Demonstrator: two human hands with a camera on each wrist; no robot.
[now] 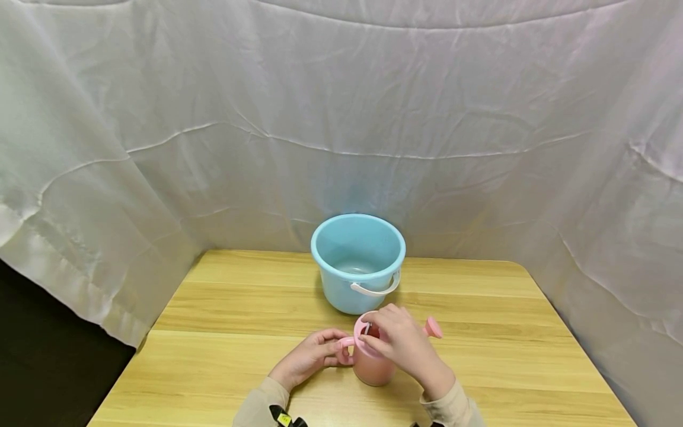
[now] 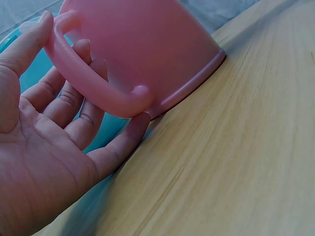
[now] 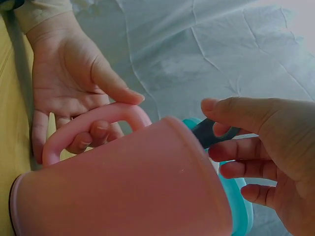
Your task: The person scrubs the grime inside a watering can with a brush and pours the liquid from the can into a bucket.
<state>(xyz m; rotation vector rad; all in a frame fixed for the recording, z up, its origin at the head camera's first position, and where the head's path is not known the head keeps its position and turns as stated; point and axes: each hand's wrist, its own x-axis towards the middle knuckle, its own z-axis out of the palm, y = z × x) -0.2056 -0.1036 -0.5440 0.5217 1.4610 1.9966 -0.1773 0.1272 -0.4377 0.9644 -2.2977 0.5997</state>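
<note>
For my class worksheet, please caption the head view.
Left hand holding a watering can handle, right hand over the opening, blue bucket behind.

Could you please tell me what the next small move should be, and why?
I would tentatively lift the dark ringed object straight out of the pink watering can. The right hand seems to pinch it where it sticks out, while the left hand holds the handle, which should help steady the can.
</note>
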